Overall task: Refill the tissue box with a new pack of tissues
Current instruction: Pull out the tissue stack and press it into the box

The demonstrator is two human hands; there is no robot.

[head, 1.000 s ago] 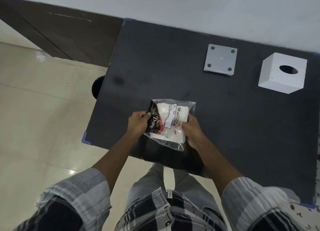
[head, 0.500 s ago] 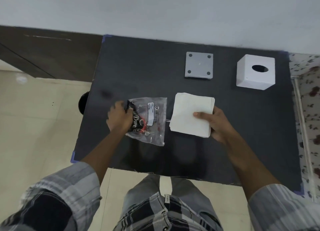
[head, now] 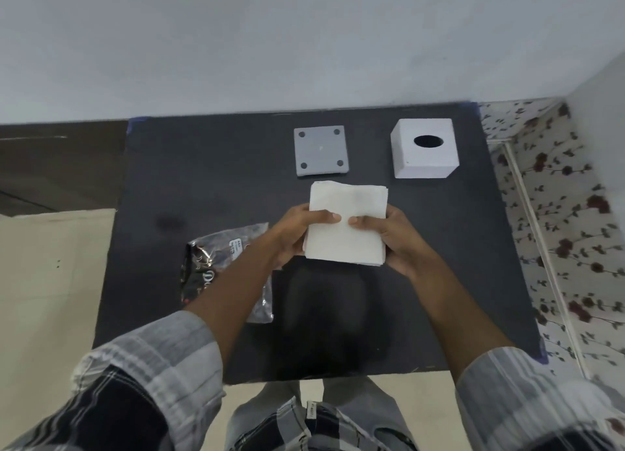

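Observation:
A white stack of tissues (head: 350, 207) is held above the middle of the black table (head: 203, 166). My left hand (head: 297, 234) grips its left edge and my right hand (head: 392, 237) grips its right edge, thumbs on top. The white tissue box cover (head: 424, 156), with an oval hole on top, stands at the back right. Left of it lies the grey square base plate (head: 321, 151) with dark round feet at its corners. The empty plastic wrapper (head: 216, 264) lies on the table to the left, partly under my left forearm.
A white wall runs behind the table. A flower-patterned cloth surface (head: 558, 213) lies to the right of the table. Pale floor tiles (head: 44, 281) show on the left, with a dark skirting along the wall.
My left hand has let go of the wrapper, which now lies on the table, and joined my right hand on the tissue stack. The stack has moved toward the table's middle.

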